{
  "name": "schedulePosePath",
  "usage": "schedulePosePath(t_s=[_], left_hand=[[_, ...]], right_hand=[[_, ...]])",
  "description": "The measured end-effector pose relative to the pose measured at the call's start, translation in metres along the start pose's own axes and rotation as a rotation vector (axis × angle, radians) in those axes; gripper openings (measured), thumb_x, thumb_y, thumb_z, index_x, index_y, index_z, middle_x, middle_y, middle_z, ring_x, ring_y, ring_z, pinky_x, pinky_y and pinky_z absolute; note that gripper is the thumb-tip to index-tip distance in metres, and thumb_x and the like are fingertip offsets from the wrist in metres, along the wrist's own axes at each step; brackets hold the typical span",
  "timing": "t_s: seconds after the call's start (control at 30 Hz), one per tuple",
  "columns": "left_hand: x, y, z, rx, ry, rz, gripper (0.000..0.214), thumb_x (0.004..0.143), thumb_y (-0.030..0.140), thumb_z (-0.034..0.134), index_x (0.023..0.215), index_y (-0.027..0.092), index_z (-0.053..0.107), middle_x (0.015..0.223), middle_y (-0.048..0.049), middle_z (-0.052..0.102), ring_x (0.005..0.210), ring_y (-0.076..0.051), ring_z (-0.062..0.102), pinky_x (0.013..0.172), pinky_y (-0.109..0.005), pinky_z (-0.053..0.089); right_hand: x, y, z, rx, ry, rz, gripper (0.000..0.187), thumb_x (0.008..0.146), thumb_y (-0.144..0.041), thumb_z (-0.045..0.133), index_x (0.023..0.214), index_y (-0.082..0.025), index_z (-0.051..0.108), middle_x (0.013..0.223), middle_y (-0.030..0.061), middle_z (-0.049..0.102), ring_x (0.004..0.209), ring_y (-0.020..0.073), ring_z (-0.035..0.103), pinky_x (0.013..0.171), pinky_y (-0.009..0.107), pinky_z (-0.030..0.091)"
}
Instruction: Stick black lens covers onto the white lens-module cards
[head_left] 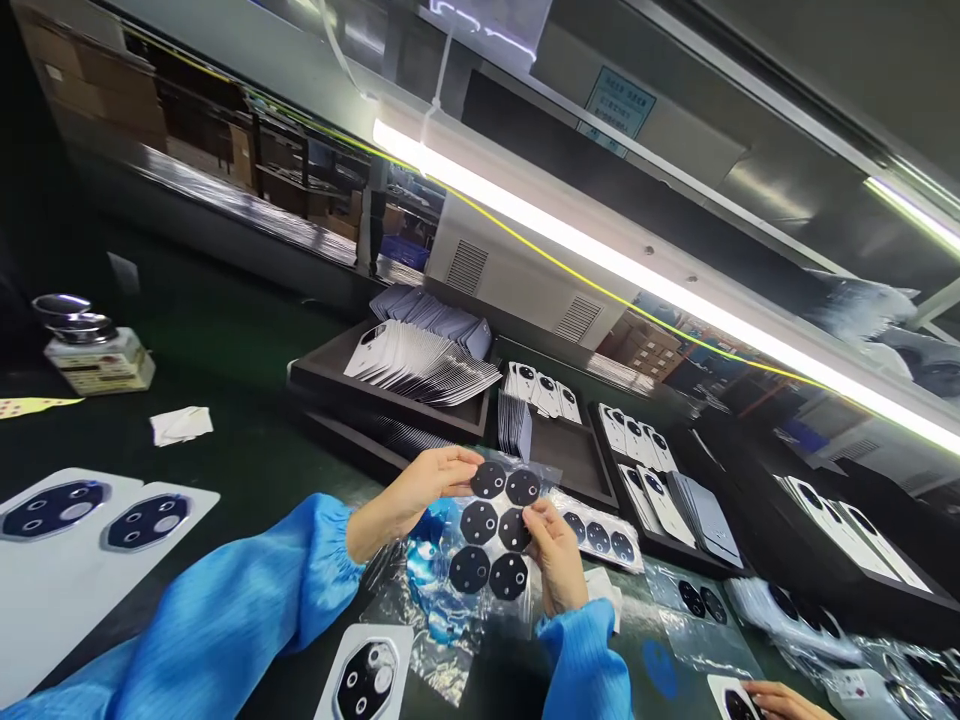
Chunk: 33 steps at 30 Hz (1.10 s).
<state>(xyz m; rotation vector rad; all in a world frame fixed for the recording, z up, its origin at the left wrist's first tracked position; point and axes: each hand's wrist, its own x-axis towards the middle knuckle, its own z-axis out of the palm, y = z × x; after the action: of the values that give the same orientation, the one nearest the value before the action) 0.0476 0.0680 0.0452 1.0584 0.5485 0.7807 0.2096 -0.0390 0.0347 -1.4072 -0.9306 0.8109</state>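
Note:
Between my two hands is a clear plastic sheet (487, 522) carrying several black disc-like pieces with small round holes, set in two columns. My left hand (420, 487) pinches its upper left corner. My right hand (556, 550) grips the right edge, fingers over a disc in the middle row. Below the sheet lies crumpled clear film (450, 660) with a blue sheen. A white phone back panel (403, 655) with a dark camera area rests near the front edge. Two larger white panels (67, 580) with dark camera areas lie at the left.
Behind my hands, a black tray (322, 375) bears fanned phone panels. More trays (611, 480) of panels stand to the right, beside bagged discs (600, 538). Another person's hand (787, 700) touches a panel at lower right. A small box (101, 362) and white paper (181, 426) are left.

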Motion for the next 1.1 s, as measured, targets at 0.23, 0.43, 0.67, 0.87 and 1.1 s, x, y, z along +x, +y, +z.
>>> schedulePosePath(t_s=[0.23, 0.43, 0.67, 0.87, 1.1], left_hand=[[-0.029, 0.019, -0.011, 0.492, -0.173, 0.483, 0.01, 0.078, 0.024, 0.066, 0.079, 0.024, 0.076, 0.093, -0.0042, 0.067, 0.097, -0.02, 0.058, 0.091, -0.032, 0.043], [-0.052, -0.042, -0.043, 0.999, -0.273, 0.485, 0.026, 0.083, 0.014, 0.055, 0.085, 0.029, 0.076, 0.07, 0.0, 0.065, 0.068, -0.015, 0.059, 0.064, -0.023, 0.044], [-0.063, -0.053, -0.033, 0.709, -0.132, 0.058, 0.019, 0.083, 0.03, 0.052, 0.095, 0.023, 0.066, 0.082, -0.0019, 0.072, 0.078, -0.02, 0.065, 0.075, -0.032, 0.048], [-0.074, -0.07, -0.032, 0.242, -0.052, -0.256, 0.034, 0.076, 0.051, 0.059, 0.088, 0.021, 0.046, 0.067, 0.0035, 0.062, 0.067, -0.016, 0.064, 0.061, -0.028, 0.049], [-0.077, -0.076, -0.031, 0.184, -0.055, -0.312, 0.034, 0.067, 0.035, 0.067, 0.086, 0.022, 0.042, 0.067, 0.0061, 0.058, 0.065, -0.016, 0.064, 0.055, -0.027, 0.048]], right_hand=[[0.004, 0.001, -0.023, -0.198, -0.015, -0.368, 0.026, 0.08, -0.049, 0.061, 0.084, -0.027, 0.074, 0.093, 0.0054, 0.074, 0.106, 0.0278, 0.061, 0.102, 0.052, 0.038], [-0.005, 0.045, -0.049, -0.626, -0.336, -0.489, 0.036, 0.08, -0.014, 0.052, 0.097, -0.036, 0.074, 0.112, 0.0025, 0.07, 0.12, 0.0295, 0.055, 0.095, 0.058, 0.046], [-0.038, 0.037, -0.01, -0.608, -0.203, -0.532, 0.032, 0.086, -0.013, 0.051, 0.11, -0.027, 0.065, 0.105, 0.0058, 0.068, 0.099, 0.0205, 0.064, 0.086, 0.035, 0.054], [-0.063, 0.05, 0.029, -0.569, -0.304, -0.508, 0.022, 0.083, -0.008, 0.057, 0.097, -0.024, 0.061, 0.095, 0.0046, 0.065, 0.088, 0.0182, 0.064, 0.075, 0.028, 0.054], [-0.066, 0.064, 0.032, -0.546, -0.273, -0.509, 0.02, 0.083, -0.008, 0.053, 0.095, -0.023, 0.058, 0.094, 0.0054, 0.065, 0.087, 0.0187, 0.064, 0.071, 0.029, 0.054]])
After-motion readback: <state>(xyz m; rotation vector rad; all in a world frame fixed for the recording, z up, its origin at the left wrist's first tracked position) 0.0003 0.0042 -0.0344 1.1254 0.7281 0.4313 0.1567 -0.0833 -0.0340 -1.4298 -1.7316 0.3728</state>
